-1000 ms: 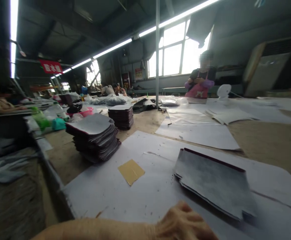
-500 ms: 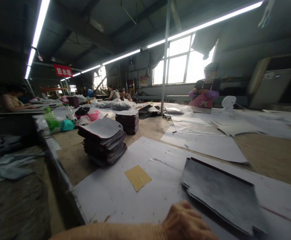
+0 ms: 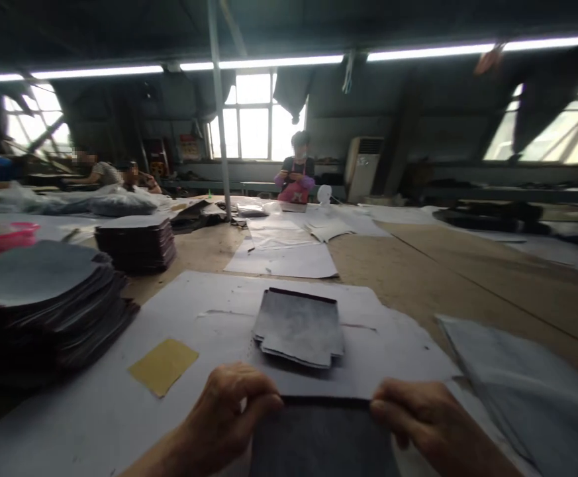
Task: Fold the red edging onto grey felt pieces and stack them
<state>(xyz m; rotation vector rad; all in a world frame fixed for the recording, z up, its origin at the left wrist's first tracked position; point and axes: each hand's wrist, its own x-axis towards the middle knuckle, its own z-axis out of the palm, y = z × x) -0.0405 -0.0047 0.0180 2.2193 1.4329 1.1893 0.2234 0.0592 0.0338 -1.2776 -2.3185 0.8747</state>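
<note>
Near the bottom of the head view, a grey fabric panel (image 3: 324, 437) with a dark folded top edge is stretched between both hands. My left hand (image 3: 232, 411) pinches its upper left corner, thumb and fingers closed. My right hand (image 3: 420, 417) grips the upper right corner in the same way. Just beyond lies a small pile of grey cut panels (image 3: 301, 324) with notched corners and a dark folded far edge, on a white sheet (image 3: 209, 291). The held panel's lower part runs out of the frame.
A tan square (image 3: 163, 366) lies on the sheet's left. Tall stacks of grey panels (image 3: 30, 271) and dark-edged panels (image 3: 137, 242) stand further left. More grey material (image 3: 527, 377) lies at right. A metal pole (image 3: 220, 119) rises from the table. A co-worker (image 3: 296, 172) is across it.
The view has swung right. Before, one hand showed near the notched panels; now both hands hold a grey panel by its top corners in front of that pile.
</note>
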